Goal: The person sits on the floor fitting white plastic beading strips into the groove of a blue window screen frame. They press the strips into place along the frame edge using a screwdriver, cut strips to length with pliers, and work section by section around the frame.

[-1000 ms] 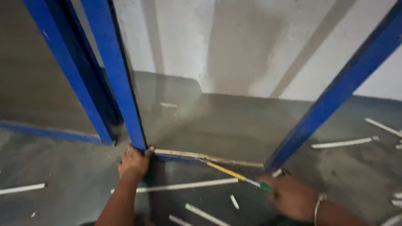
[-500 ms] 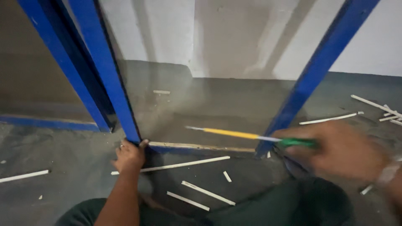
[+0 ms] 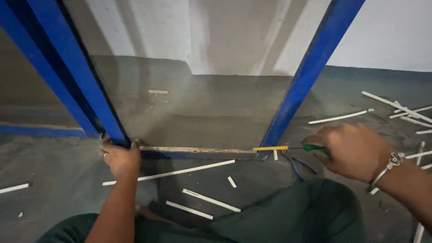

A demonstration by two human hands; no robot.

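- Prying work along the bottom rail of the blue metal frame (image 3: 310, 76), as I judge it: my right hand (image 3: 353, 150) is closed around the green handle of a yellow-shafted screwdriver (image 3: 288, 147), which lies almost level with its tip at the lower right corner of the frame, where the upright meets the floor rail.
- My left hand (image 3: 118, 157) rests at the lower left corner of the same frame, fingers curled and pressing on the end of the pale, worn strip (image 3: 198, 150) that runs along the bottom rail; it steadies rather than grips, and nothing is enclosed in it.
- The strip lies flat on the rail between my two hands, touching the screwdriver shaft's end at the right.
- Next move, I think, calls for working the tip under the strip's right end and levering gently, with the left hand holding the other end down so the glass pane (image 3: 202, 103) is not stressed.
- Counts: one screwdriver, one strip on the rail, two hands, one silver bracelet (image 3: 386, 167) on my right wrist, one ring on my left hand.
- White slivers (image 3: 173, 172) on the grey floor (image 3: 54, 166): four near my knees, at least five more at the right, one at the far left, one behind the glass.
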